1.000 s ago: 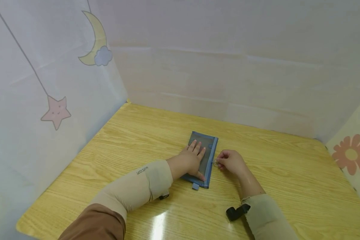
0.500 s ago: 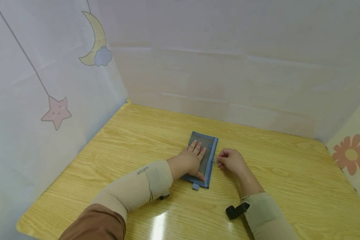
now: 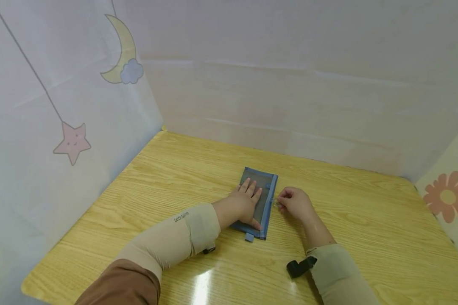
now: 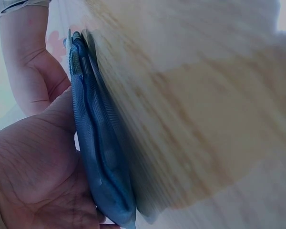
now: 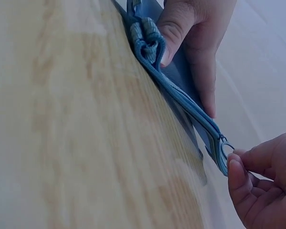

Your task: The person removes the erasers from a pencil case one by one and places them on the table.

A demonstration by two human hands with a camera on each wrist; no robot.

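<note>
A blue zippered pouch (image 3: 267, 212) with a dark mesh face lies flat on the table, its zipper edge towards the right. Across the mesh my left hand (image 3: 245, 205) presses with fingers spread. My right hand (image 3: 295, 204) pinches a ring-shaped zipper pull (image 5: 226, 149) between thumb and forefinger, at about the middle of the zipper edge. In the left wrist view the pouch (image 4: 102, 143) appears edge-on under the palm. A small blue tab (image 3: 249, 237) sticks out at its near end.
The wooden table (image 3: 366, 220) runs back to pale cloth walls (image 3: 290, 84) printed with a moon, a star and a flower. A black wrist camera (image 3: 299, 268) hangs from the right sleeve, close above the tabletop.
My right hand has shifted slightly away from me along the zipper edge, with the pull still pinched. My left hand and the pouch have stayed in place.
</note>
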